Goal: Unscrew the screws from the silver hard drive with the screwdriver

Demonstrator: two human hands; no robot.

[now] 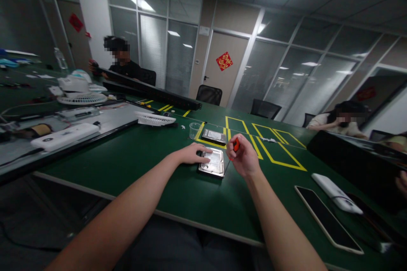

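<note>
Clear plastic cup (194,130) stands upright on the green table (178,192), at the left side of a yellow tape outline (212,144); contents too small to make out. Second hard drive (214,136) lies flat inside that outline, just beside the cup. The hard drive (213,167) being handled lies flat on the table, nearer the wearer, between the two hands. Left hand (193,153) comes in from its left, palm down, open, fingers extended over the top face. Right hand (244,155) is raised at the drive's right side, wrist bent up, fingers curled closed round the red-orange screwdriver (235,145), thin shaft slanting down to the drive's right edge (can't tell if the tip touches). Most of the screwdriver handle is hidden in the fist, and the drive's upper left corner is under the left fingers; label text unreadable. White fan (155,119) lies beyond the left hand; phone (329,219) lies flat to the right of the right forearm. Person (125,65) across the table has a blurred-out head; another at far right is partly cut off.
</note>
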